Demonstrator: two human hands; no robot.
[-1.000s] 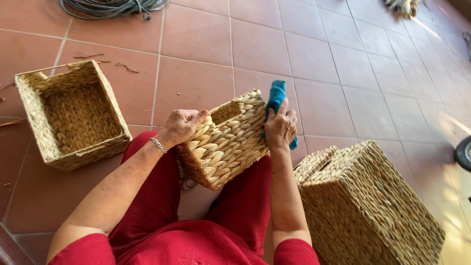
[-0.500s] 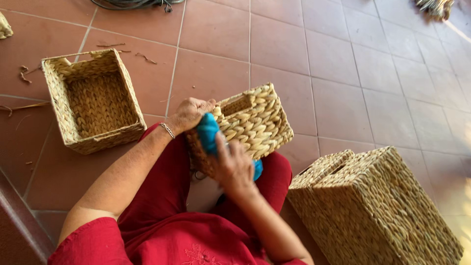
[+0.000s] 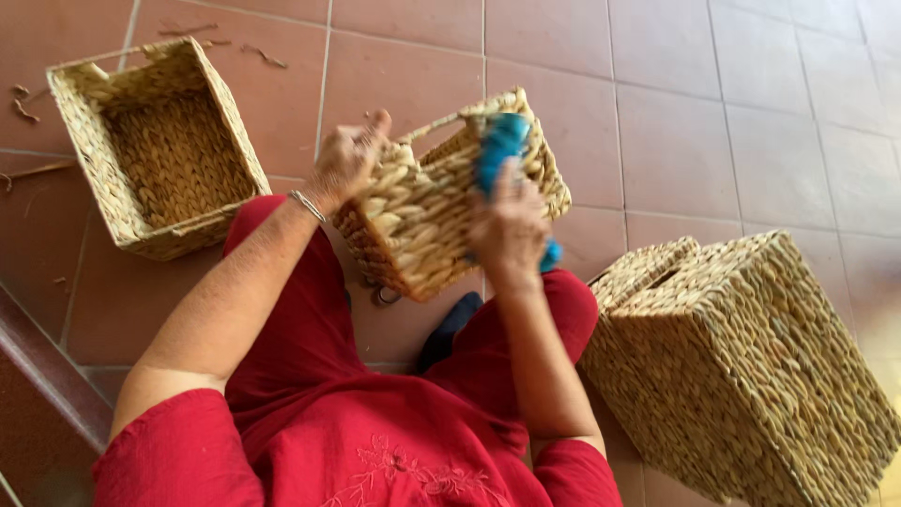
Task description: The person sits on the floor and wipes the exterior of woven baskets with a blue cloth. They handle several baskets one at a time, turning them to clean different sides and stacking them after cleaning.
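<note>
Open basket, upper left of the frame: a woven basket stands upright on the tiled floor, mouth up, nothing showing inside; I touch it with neither hand.
My left hand: closed over the upper left rim of the basket on my lap, thumb up, fingers wrapped round the edge, wrist bent back, forearm running down to the lower left.
Basket on my lap, centre of the frame: tilted on its side above my red-clad knees, one woven wall turned toward me, handle slot toward the top.
My right hand: closed around a blue cloth, pressing it flat against that wall, just right of centre; my fingers blur, so I cannot tell the exact grip.
Progress, as I judge it: the wiping of this wall is midway; the cloth sits high on the wall, and the other sides are not shown touched.
Third basket, lower right: lies tipped on the floor beside my right knee, apart from both hands.
</note>
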